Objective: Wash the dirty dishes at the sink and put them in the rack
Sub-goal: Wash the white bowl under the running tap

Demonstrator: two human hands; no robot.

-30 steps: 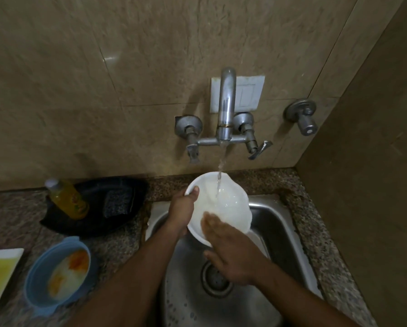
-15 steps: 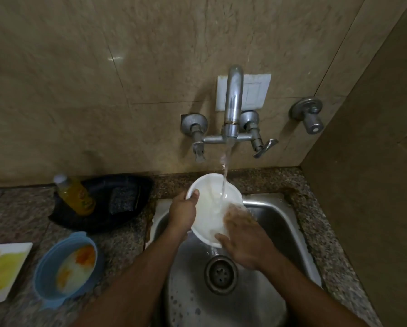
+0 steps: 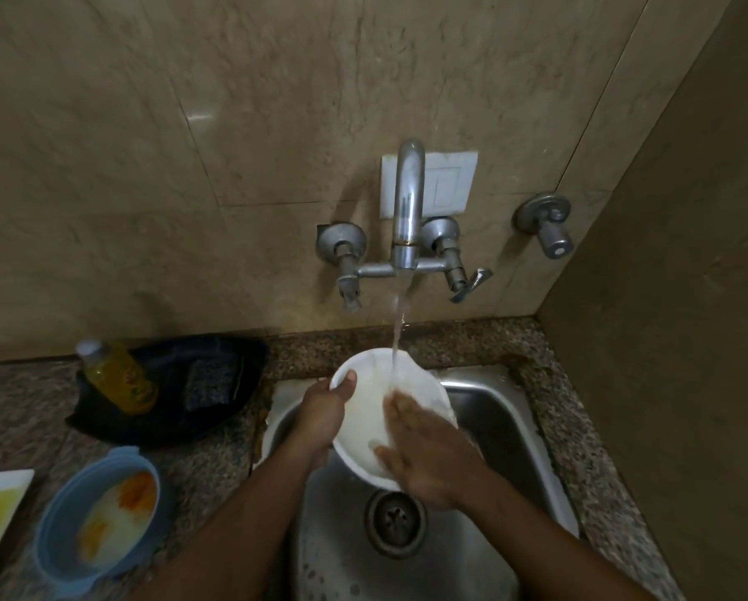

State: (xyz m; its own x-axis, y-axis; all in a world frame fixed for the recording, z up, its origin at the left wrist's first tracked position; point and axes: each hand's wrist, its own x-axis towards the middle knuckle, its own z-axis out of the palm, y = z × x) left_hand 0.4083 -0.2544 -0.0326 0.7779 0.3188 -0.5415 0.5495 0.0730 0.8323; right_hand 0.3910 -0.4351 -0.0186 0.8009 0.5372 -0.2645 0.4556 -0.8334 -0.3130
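Wall: beige tiles fill the upper frame.
Sink (image 3: 506, 409): steel basin, lower centre, drain at the bottom.
Tap (image 3: 408, 210): centre of frame, water running down into the bowl.
White bowl (image 3: 365, 409): tilted over the sink, just below centre.
Blue bowl (image 3: 60, 535): lower left on the counter, orange and yellow residue inside.
Left hand (image 3: 320, 416): grips the white bowl's left rim, thumb hooked over the edge.
Right hand (image 3: 428, 453): fingers straight, palm pressed flat inside the bowl under the stream.
Soap bottle (image 3: 118, 377): yellow, left of the sink.
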